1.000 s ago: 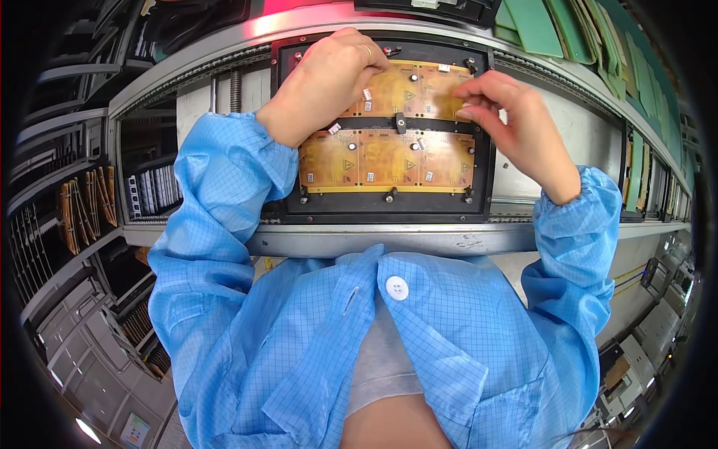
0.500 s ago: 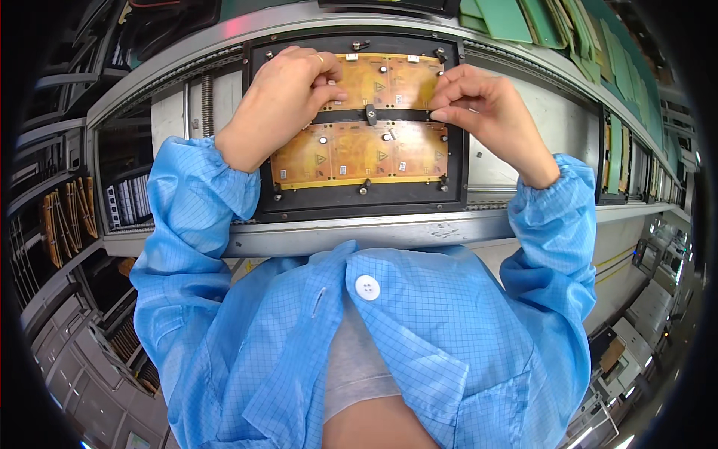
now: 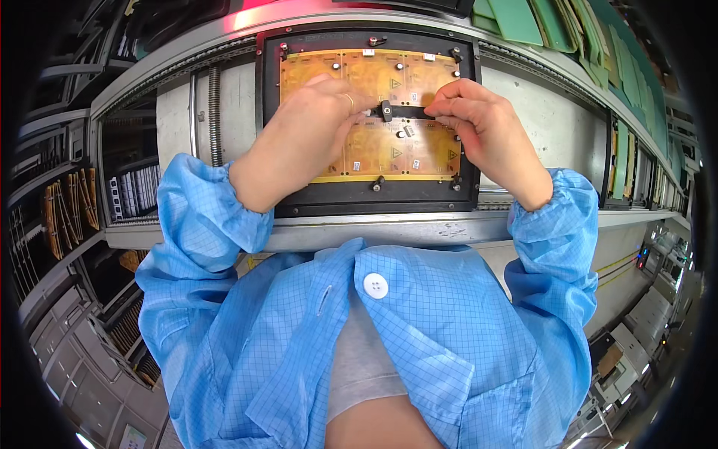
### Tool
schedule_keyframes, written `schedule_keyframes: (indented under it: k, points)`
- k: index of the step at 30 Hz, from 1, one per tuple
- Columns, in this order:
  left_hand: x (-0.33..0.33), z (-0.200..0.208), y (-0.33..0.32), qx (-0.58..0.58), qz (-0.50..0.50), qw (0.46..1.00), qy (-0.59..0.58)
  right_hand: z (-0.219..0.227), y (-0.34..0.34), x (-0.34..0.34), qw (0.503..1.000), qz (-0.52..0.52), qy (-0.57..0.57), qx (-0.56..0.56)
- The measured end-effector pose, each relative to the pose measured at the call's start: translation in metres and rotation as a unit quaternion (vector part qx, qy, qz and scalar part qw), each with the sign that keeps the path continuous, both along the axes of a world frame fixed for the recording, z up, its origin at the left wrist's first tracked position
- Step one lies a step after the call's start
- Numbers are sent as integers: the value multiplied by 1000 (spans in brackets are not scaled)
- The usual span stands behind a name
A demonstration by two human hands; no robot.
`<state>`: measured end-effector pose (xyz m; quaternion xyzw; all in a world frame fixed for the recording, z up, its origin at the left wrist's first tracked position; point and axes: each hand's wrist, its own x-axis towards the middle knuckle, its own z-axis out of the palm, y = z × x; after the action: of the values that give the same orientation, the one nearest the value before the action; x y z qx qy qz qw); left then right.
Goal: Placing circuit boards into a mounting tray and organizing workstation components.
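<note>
- Your left hand (image 3: 310,135) lies knuckles-up over the left half of the amber circuit panel (image 3: 374,75), fingers curled together and their tips pressed at the left end of the black clamp bar (image 3: 407,112); a thin ring shows on 1 finger.
- Your right hand (image 3: 486,131) comes in from the right, fingers bunched narrow, pinching the right end of that same bar.
- The bar runs straight across the middle of the panel, with a small black knob (image 3: 387,111) standing on it between your 2 hands.
- The panel sits flat inside the black carrier frame (image 3: 374,200), held at its edges by small round pegs; its upper strip and lower right part stay uncovered, with small white labels and yellow warning triangles visible.
- The frame rests on the grey metal conveyor rail (image 3: 419,228), directly ahead of your chest.
- Your blue checked smock (image 3: 419,329) covers both arms to the wrist, 1 white button at its front.
- Green boards (image 3: 523,19) stand racked at the upper right; orange boards (image 3: 67,206) stand in slots at your left.
</note>
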<state>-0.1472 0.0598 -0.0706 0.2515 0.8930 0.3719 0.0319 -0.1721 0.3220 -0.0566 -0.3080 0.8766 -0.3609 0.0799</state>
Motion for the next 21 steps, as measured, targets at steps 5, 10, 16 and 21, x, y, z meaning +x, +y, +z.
schedule_keyframes:
  k: [5,10,16,21]
  points:
    - [7,-2,5,-10,8,1000,-12,1,-3,4,999,7,37,36]
    - [9,-6,6,-8,12,999,30,2,0,4,999,-7,35,27]
    - [7,-1,8,2,19,999,-29,3,-1,5,999,-21,35,15]
    - [5,-2,6,0,10,1000,1,4,-1,5,999,-22,26,16]
